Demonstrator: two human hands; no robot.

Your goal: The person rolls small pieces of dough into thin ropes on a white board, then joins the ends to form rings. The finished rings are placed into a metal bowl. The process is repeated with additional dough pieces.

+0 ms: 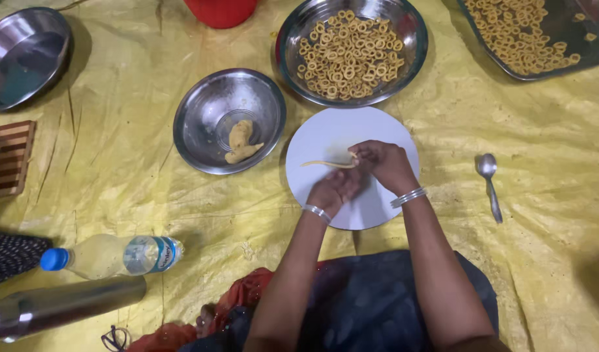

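Over a round white board (325, 133), my right hand (385, 163) pinches one end of a thin yellow dough strand (329, 163) that stretches out to the left. My left hand (334, 191) sits just below and against the right one, fingers curled near the same end of the strand. Both wrists wear silver bangles. A steel bowl (205, 111) left of the board holds two lumps of the same yellow dough (241, 141). Behind the board, a larger steel bowl (413, 45) is filled with several small dough rings (347, 55).
A yellow sheet (117, 195) covers the floor. A steel tray of rings (527, 36) lies far right, a spoon (489, 182) right of the board. An empty steel bowl (22, 52), a wooden board (6, 156), a plastic bottle (110, 255) and a steel flask (61, 306) lie left.
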